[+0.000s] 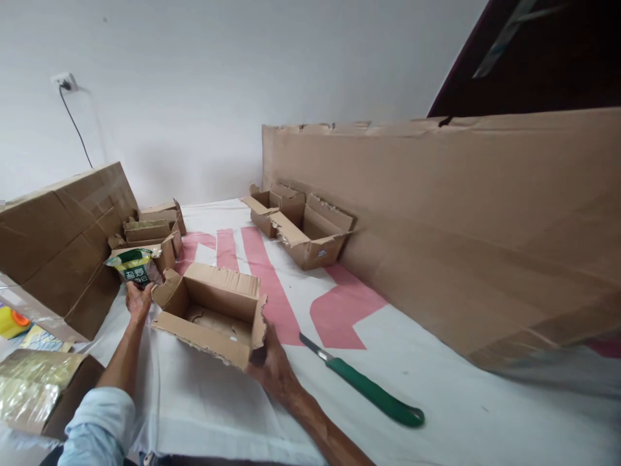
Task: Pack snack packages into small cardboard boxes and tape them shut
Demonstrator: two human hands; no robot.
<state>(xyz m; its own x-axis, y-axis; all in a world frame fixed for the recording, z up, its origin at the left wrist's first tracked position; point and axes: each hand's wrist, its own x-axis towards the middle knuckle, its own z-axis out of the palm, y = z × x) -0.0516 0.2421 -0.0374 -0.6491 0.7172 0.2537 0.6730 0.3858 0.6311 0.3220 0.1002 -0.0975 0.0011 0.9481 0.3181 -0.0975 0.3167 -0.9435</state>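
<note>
My right hand (274,369) grips the near right corner of an open cardboard box (213,314), tilted and with nothing inside. At the left, my left hand (139,299) is closed on the lower part of a green and yellow snack packet (138,266) with white printed characters. The packet is in front of several small open cardboard boxes (152,226). A knife with a green handle (371,391) lies on the cloth to the right of my right hand, its blade pointing away to the left.
Two open cardboard boxes (315,249) stand at the back against a long cardboard panel (436,207). A large cardboard piece (63,239) leans at the left, with a taped box (72,395) below it. White and pink cloth (223,414) covers the surface.
</note>
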